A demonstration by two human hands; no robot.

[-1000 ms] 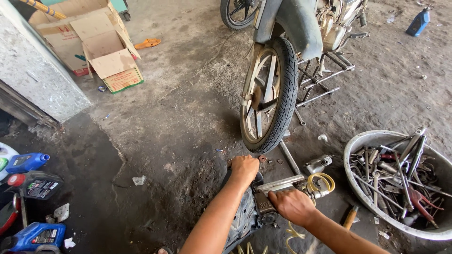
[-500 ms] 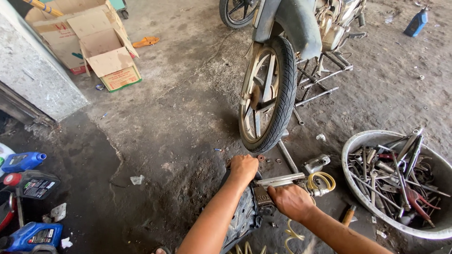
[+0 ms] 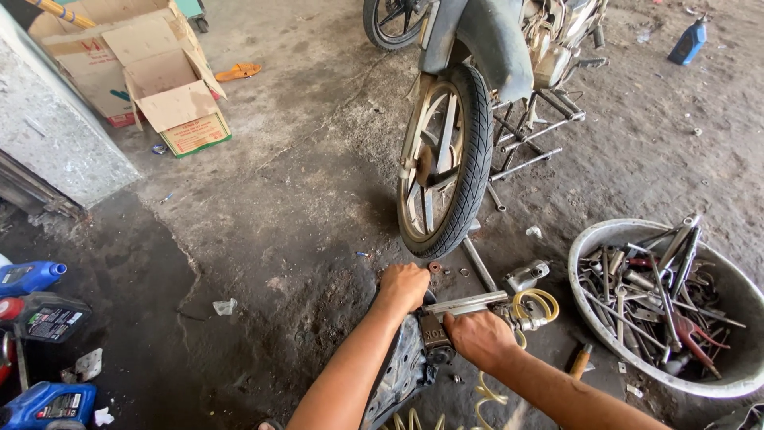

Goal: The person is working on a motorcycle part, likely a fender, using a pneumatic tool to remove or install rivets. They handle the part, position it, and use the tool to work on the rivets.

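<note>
A worn dark tyre (image 3: 399,374) stands on the oily concrete floor between my forearms. My left hand (image 3: 404,285) is closed over its top edge. Right beside it, my right hand (image 3: 477,338) grips a metal air tool (image 3: 465,306) with a coiled yellow hose (image 3: 535,306), held against the tyre. Just beyond my hands stands the rear wheel (image 3: 446,159) of a motorcycle (image 3: 509,48) on its stand. A few small washers (image 3: 435,267) lie on the floor near the wheel.
A white basin (image 3: 605,239) full of wrenches and other tools sits at the right. An open cardboard box (image 3: 151,87) stands far left beside a concrete pillar (image 3: 56,135). Blue and black oil bottles (image 3: 36,318) line the left edge. A blue bottle (image 3: 688,41) is far right.
Both hands have stayed on the tyre and the air tool. Only the view has drifted slightly, by a small head movement.
</note>
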